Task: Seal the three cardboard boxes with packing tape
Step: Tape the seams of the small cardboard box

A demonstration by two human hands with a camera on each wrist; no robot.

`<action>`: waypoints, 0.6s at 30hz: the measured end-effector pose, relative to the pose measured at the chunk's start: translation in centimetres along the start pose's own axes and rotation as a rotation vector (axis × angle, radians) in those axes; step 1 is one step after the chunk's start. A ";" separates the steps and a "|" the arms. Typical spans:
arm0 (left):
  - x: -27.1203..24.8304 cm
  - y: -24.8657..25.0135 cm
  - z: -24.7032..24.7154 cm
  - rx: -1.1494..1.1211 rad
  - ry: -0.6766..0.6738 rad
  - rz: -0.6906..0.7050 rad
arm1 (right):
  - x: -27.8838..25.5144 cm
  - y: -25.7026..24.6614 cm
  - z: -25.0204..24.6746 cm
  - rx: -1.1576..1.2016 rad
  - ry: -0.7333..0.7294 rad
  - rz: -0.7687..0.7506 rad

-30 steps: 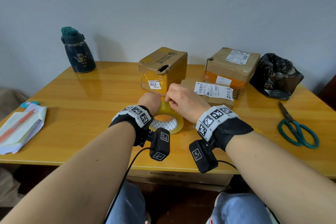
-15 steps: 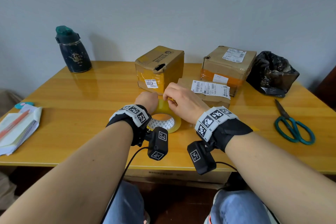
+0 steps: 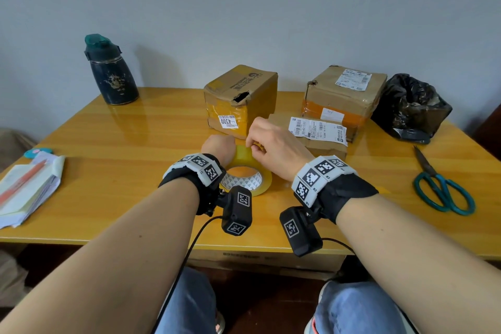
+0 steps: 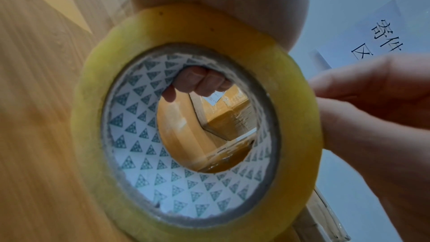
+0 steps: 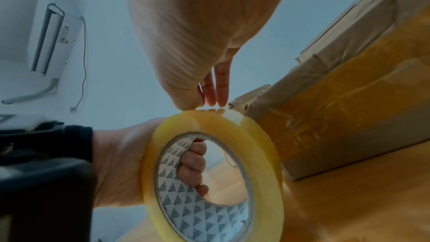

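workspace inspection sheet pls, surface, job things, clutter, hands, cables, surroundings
surface: glossy wooden table.
job's things: tape roll held upright; three cardboard boxes: left box with a torn top edge, right box, flat box in front of it.
clutter: scissors, black bag, bottle, papers with a pen.
grippers: left hand grips the roll, fingers through its core; right hand fingertips on the roll's top, tape end not visible.
cables: black wire from the left wrist camera.
surroundings: plain wall; wall air conditioner.

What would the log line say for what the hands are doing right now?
left hand: grips tape roll through its core | right hand: fingertips picking at roll's top edge | boxes: no strip pulled out yet
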State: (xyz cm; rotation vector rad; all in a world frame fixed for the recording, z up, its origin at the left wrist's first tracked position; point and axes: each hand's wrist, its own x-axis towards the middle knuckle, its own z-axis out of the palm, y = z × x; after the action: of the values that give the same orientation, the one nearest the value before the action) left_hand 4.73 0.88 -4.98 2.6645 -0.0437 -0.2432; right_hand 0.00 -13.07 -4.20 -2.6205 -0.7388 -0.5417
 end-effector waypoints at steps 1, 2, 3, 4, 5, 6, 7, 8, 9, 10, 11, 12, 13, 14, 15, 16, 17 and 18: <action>0.1 0.0 0.0 -0.014 -0.003 -0.009 | 0.0 0.0 -0.1 0.004 -0.002 -0.002; 0.1 0.0 0.0 -0.033 -0.010 -0.029 | -0.1 -0.1 -0.2 0.005 -0.006 0.000; 0.1 0.1 0.1 -0.078 -0.014 -0.062 | -0.1 0.0 -0.2 0.001 -0.007 0.000; 0.2 0.1 0.2 -0.119 -0.011 -0.084 | -0.2 0.1 -0.2 -0.003 -0.005 0.001; 0.3 0.2 0.4 -0.188 -0.003 -0.103 | -0.3 0.1 -0.2 -0.002 -0.002 0.005; 0.3 0.2 0.4 -0.275 0.015 -0.128 | -0.4 0.2 -0.2 0.003 0.003 0.013; 0.3 0.3 0.5 -0.343 0.034 -0.160 | -0.5 0.2 -0.2 0.008 0.008 0.023; 0.3 0.4 0.5 -0.382 0.048 -0.185 | -0.6 0.3 -0.2 0.011 0.010 0.032; 0.3 0.5 0.6 -0.402 0.060 -0.193 | -0.6 0.2 -0.2 0.014 0.010 0.038; 0.4 0.4 0.7 -0.411 0.068 -0.195 | -0.7 0.1 -0.1 0.019 0.007 0.043; 0.3 0.4 0.7 -0.418 0.084 -0.196 | -0.7 0.0 -0.1 0.029 0.003 0.047; 0.2 0.2 0.7 -0.421 0.118 -0.186 | -0.7 -0.1 -0.1 0.041 0.001 0.052; 0.0 0.1 0.7 -0.414 0.172 -0.162 | -0.7 -0.2 -0.1 0.054 -0.001 0.060; -0.1 -0.2 0.7 -0.404 0.239 -0.129 | -0.7 -0.2 -0.1 0.060 -0.004 0.069; -0.3 -0.3 0.7 -0.394 0.302 -0.086 | -0.7 -0.2 -0.1 0.058 -0.009 0.076; -0.5 -0.4 0.7 -0.394 0.349 -0.042 | -0.6 -0.3 -0.1 0.051 -0.012 0.081; -0.6 -0.4 0.6 -0.406 0.378 -0.010 | -0.6 -0.3 -0.1 0.047 -0.014 0.085; -0.6 -0.5 0.6 -0.428 0.392 0.007 | -0.5 -0.4 -0.2 0.044 -0.017 0.093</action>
State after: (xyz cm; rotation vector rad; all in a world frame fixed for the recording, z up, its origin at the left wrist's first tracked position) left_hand 3.98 1.10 -5.63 2.2387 0.1112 0.2493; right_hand -0.67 -13.02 -4.20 -2.6064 -0.6230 -0.4718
